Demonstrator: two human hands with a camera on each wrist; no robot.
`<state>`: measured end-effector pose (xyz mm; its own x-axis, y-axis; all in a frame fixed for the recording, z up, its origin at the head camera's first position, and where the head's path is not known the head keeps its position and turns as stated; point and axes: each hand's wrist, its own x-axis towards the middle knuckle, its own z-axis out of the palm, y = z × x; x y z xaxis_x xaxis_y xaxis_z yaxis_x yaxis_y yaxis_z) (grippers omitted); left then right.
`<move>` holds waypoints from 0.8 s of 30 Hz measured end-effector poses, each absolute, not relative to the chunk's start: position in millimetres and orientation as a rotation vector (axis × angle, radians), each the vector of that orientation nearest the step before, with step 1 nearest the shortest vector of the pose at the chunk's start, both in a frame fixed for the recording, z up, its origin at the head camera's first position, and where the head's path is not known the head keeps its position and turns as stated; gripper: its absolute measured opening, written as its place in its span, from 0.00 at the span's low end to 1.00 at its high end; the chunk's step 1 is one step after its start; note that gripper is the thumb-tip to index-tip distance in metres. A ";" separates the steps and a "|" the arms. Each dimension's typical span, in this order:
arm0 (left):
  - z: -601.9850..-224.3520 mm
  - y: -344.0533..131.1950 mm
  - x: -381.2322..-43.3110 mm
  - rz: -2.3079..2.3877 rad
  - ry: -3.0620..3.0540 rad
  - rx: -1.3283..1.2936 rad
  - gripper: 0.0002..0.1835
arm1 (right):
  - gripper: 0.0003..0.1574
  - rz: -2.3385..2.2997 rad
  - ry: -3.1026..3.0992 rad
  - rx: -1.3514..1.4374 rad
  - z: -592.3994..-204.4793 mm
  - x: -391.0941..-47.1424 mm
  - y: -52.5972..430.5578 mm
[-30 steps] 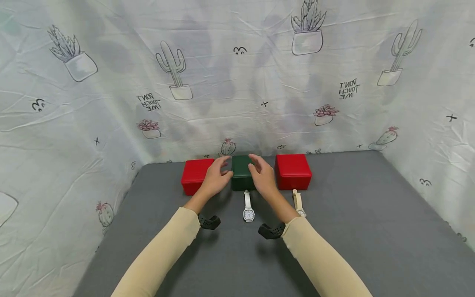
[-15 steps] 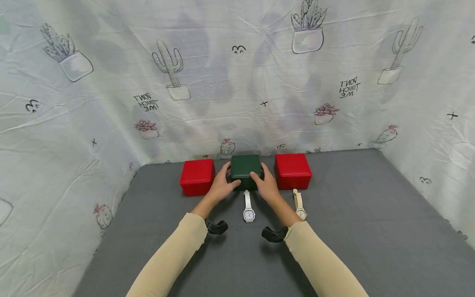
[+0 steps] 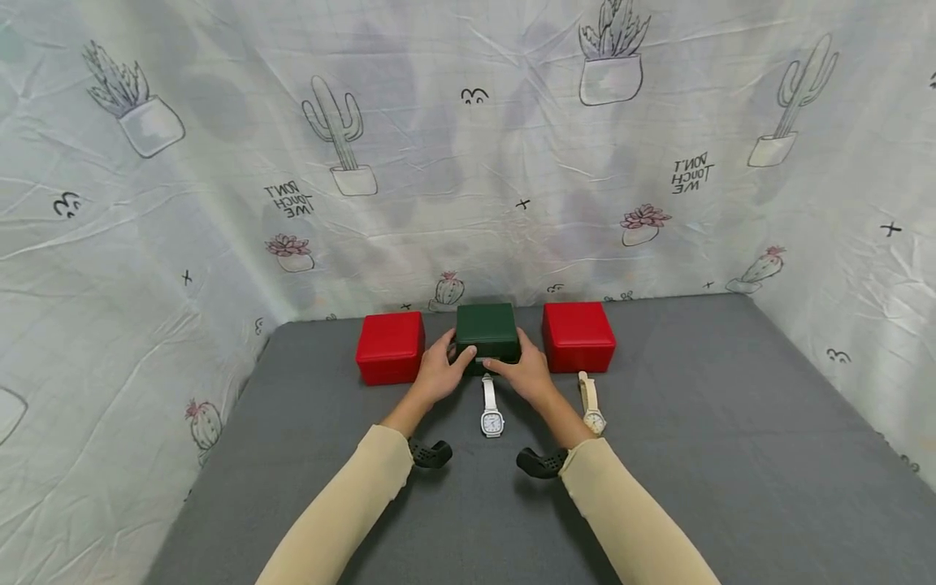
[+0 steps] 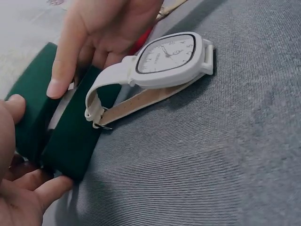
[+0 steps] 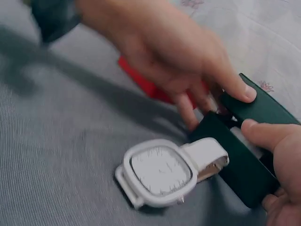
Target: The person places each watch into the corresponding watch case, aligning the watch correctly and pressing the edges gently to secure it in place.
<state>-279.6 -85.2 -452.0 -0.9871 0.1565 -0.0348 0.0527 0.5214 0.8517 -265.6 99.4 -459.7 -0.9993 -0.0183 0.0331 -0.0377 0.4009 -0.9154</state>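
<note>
A dark green watch box (image 3: pixel 486 323) stands on the grey cloth between my hands. My left hand (image 3: pixel 437 370) grips its left side, thumb at the front under the lid (image 4: pixel 30 108). From the right, my right hand (image 3: pixel 528 374) holds the other side, its thumb also at the lid's front edge. The lid is slightly raised, and a pale strip of the inside shows in the gap in both wrist views. Right in front of the box lies a white watch (image 3: pixel 492 422) with a squarish case, dial up, its strap pointing toward the box.
One red box (image 3: pixel 391 348) stands left of the green one, another red box (image 3: pixel 579 337) to its right. A cream-strapped watch (image 3: pixel 594 418) lies in front of the right box, close to my right wrist. Behind hangs a white curtain (image 3: pixel 424 236) with cactus prints.
Both hands have come down from above the green box to its sides. Their thumbs have moved onto its front, and the lid has lifted slightly. The watches and red boxes stay put.
</note>
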 end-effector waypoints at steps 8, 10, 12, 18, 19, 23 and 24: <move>-443.9 -76.2 -284.4 1.436 2.716 0.025 0.41 | 0.36 1.872 -2.484 -0.058 -464.4 -266.3 98.6; -439.5 -73.1 -285.8 1.407 2.745 -0.032 0.42 | 0.35 1.909 -2.451 -0.086 -465.8 -266.0 97.5; -435.5 -70.5 -288.5 1.374 2.780 -0.080 0.43 | 0.34 1.949 -2.418 -0.119 -466.2 -265.1 96.4; -420.7 -62.8 -305.3 1.366 2.788 -0.268 0.46 | 0.34 2.007 -2.359 -0.143 -465.1 -265.7 95.8; -418.8 -62.0 -307.7 1.372 2.774 -0.298 0.47 | 0.34 2.010 -2.358 -0.146 -465.4 -265.7 95.8; -413.3 -60.5 -312.7 1.357 2.744 -0.353 0.48 | 0.34 2.019 -2.360 -0.158 -467.2 -264.4 95.1; -412.0 -60.5 -312.7 1.357 2.739 -0.360 0.47 | 0.34 2.017 -2.363 -0.154 -467.8 -264.3 94.7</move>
